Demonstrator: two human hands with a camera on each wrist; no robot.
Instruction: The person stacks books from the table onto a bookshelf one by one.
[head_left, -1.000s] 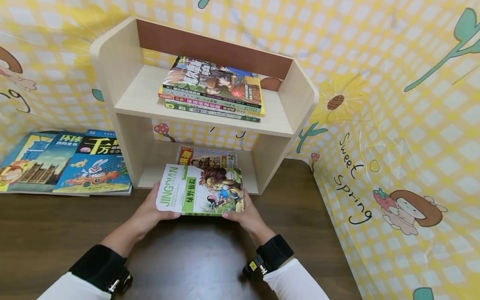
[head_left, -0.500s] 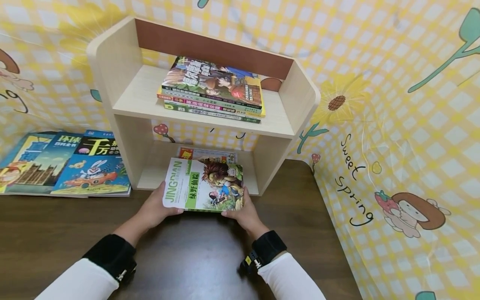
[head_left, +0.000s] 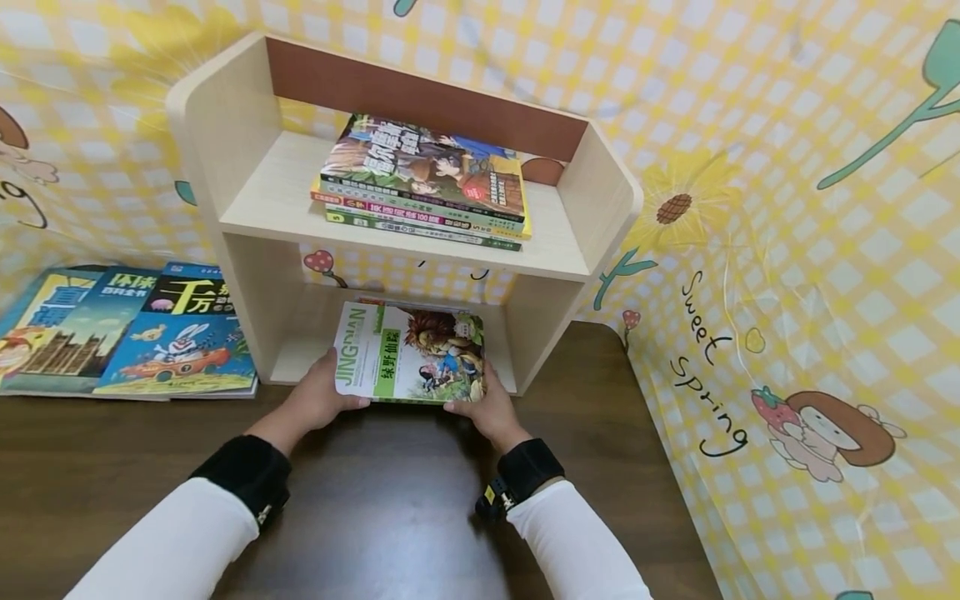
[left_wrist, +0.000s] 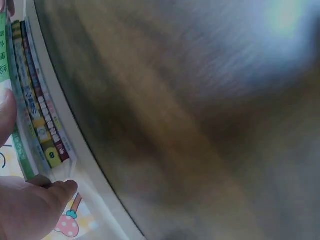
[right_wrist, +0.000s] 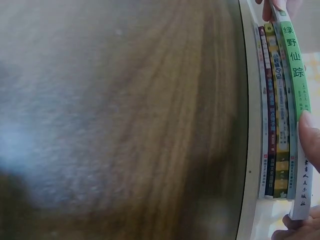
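Note:
Both hands hold a green-and-white book point(head_left: 408, 354) with a lion on its cover, flat, at the mouth of the lower compartment of a pale wooden shelf unit point(head_left: 225, 142). My left hand point(head_left: 330, 393) grips the book's near left corner and my right hand point(head_left: 471, 400) grips its near right corner, thumbs on top. The right wrist view shows the book's green spine point(right_wrist: 294, 75) lying against a small stack of book spines point(right_wrist: 272, 115), with my thumb point(right_wrist: 310, 137) on it. The same stack point(left_wrist: 40, 120) appears in the left wrist view beside my left hand point(left_wrist: 25, 207).
A stack of several books point(head_left: 423, 179) lies on the upper shelf. Three picture books point(head_left: 127, 329) lie side by side on the dark wooden table point(head_left: 390, 517), left of the shelf. A yellow checked cloth point(head_left: 787, 250) closes off the back and right.
The book has moved away from me, from in front of the shelf into the lower compartment, over the books lying there. Both hands went forward with it.

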